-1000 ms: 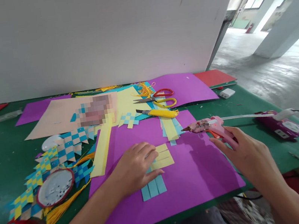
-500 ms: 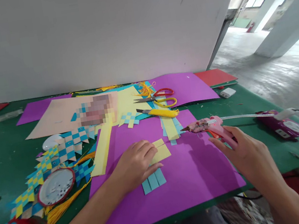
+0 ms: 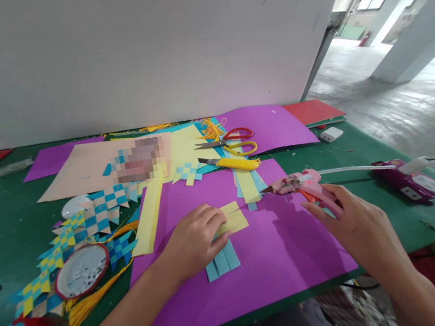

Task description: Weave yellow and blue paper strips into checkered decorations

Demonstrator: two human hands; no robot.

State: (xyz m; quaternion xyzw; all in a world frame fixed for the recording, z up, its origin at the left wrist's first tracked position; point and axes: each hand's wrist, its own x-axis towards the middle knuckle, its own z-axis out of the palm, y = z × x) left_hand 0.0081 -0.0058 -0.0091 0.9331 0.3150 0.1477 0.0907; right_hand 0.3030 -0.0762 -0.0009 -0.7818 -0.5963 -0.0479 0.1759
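Observation:
My left hand [image 3: 201,237] lies over crossed paper strips, its fingers curled and its thumb closing against them. Light-blue strips [image 3: 225,261] stick out below the hand. Yellow strips [image 3: 236,219] show to its right; where the two colours meet is hidden under the fingers. In my right hand [image 3: 362,222] is a pink hot glue gun [image 3: 312,184], held by its handle with the thumb near the orange trigger. The gun's nozzle points left, raised above a purple sheet [image 3: 267,265] and apart from the strips. A clear glue stick [image 3: 354,169] runs out of its back.
Scissors [image 3: 239,143] and a yellow utility knife [image 3: 238,164] lie beyond the purple sheet. Woven paper fish [image 3: 96,218], a lid with small dark bits [image 3: 83,271] and a yellow tassel [image 3: 94,301] sit at left. A purple power bank-like block [image 3: 415,188] and cable lie right.
My right hand has shifted the glue gun slightly left. My left hand has moved a little left, and the blue strips have slid slightly with it.

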